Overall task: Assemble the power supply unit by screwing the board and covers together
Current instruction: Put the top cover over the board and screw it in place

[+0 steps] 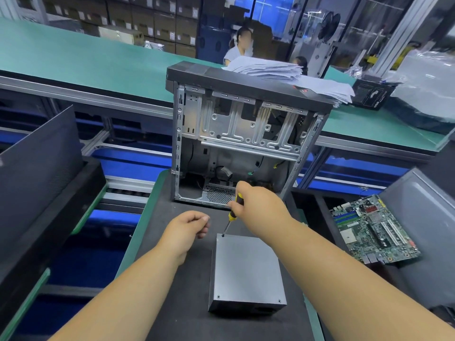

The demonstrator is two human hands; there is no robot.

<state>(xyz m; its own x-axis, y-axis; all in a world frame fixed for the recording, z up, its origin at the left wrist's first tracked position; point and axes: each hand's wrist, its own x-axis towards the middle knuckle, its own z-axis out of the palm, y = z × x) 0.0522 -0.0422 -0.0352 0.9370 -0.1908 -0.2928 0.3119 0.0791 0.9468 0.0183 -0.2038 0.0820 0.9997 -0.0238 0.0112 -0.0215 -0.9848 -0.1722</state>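
Observation:
A grey metal power supply unit (246,271) lies flat on the dark mat, its cover on top. My right hand (256,200) grips a yellow-and-black screwdriver (234,210), whose tip rests on the screw hole at the cover's far left corner. My left hand (189,227) hovers just left of that corner, fingers curled in with the fingertips pinched together; I cannot tell whether a screw is between them. Two more screw points show near the cover's front edge.
An open computer case (236,143) stands upright just beyond the unit, with a stack of papers (283,72) on top. A green motherboard (374,230) lies at the right. A dark panel (37,163) leans at the left. Two people are behind the green bench (73,57).

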